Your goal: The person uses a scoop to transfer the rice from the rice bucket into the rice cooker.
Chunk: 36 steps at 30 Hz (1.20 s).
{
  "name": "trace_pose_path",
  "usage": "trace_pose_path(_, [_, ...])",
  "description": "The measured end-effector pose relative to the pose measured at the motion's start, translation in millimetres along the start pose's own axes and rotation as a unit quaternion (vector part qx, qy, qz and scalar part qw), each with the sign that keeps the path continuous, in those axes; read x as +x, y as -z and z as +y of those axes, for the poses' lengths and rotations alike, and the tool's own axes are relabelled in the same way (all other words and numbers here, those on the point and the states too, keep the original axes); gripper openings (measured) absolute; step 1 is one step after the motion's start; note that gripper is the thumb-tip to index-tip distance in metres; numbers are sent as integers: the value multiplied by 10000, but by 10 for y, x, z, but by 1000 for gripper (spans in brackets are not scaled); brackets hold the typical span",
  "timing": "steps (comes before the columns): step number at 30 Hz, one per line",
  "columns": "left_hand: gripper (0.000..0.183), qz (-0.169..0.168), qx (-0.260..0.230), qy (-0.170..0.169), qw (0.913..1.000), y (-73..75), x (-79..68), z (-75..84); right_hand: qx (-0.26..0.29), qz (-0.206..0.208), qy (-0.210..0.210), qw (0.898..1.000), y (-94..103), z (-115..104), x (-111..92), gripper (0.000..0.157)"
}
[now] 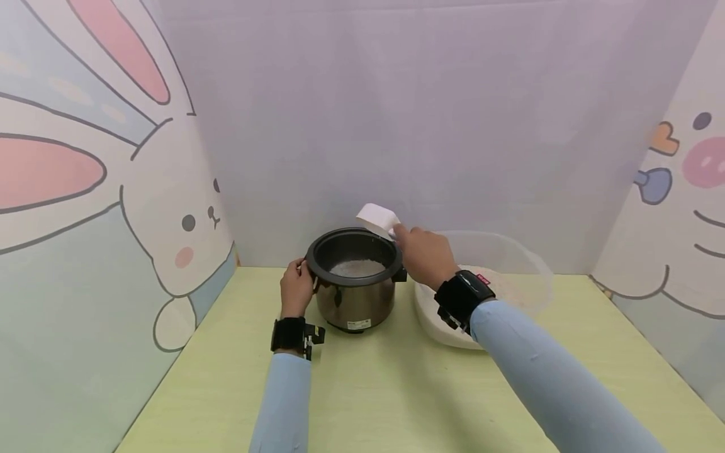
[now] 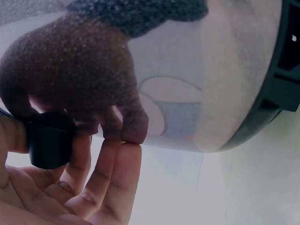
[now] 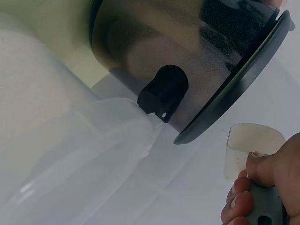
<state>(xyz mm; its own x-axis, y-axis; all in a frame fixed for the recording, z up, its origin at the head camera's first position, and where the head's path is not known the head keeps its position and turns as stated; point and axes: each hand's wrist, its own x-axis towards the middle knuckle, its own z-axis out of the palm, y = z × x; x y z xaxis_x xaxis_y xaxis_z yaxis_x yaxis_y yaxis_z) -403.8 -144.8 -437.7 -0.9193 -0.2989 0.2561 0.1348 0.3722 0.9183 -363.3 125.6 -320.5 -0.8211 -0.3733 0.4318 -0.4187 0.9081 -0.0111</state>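
A dark rice cooker stands lidless on the table, with whitish contents at its bottom. My left hand holds its left side; in the left wrist view the thumb and fingers are around the black side handle, some fingertips against the shiny wall. My right hand grips a white scoop by its handle, above the cooker's right rim. The right wrist view shows the scoop's cup tilted, without visible grains in it, apart from the cooker.
Right of the cooker, partly behind my right forearm, sits a translucent plastic container with its clear lid raised and pale grains inside. A lilac cloth hangs behind the table. Cartoon-printed panels flank both sides.
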Motion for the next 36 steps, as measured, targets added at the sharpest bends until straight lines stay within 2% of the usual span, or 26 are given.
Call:
trace_pose_path(4, [43, 55, 140, -105, 9998, 1, 6, -6, -53, 45, 47, 10000, -26, 13, -8, 31])
trace_pose_path(11, [43, -7, 62, -82, 9999, 12, 1, 15, -46, 50, -14, 10000, 7, 70, -30, 33])
trace_pose_path(15, [44, -14, 47, -60, 10000, 17, -1, 44, 499, -20, -294, 9983, 39, 181, -45, 35])
trace_pose_path(19, [44, -57, 14, -11, 10000, 21, 4, 54, 1269, -42, -798, 9887, 63, 332, -101, 34])
trace_pose_path(22, [45, -90, 76, -8, 9999, 18, 13, 34, 1538, -38, -1085, 9821, 73, 442, -173, 34])
trace_pose_path(36, [45, -159, 57, 20, 9999, 25, 5, 15, 1224, -7, -1487, 9813, 18, 917, -524, 36])
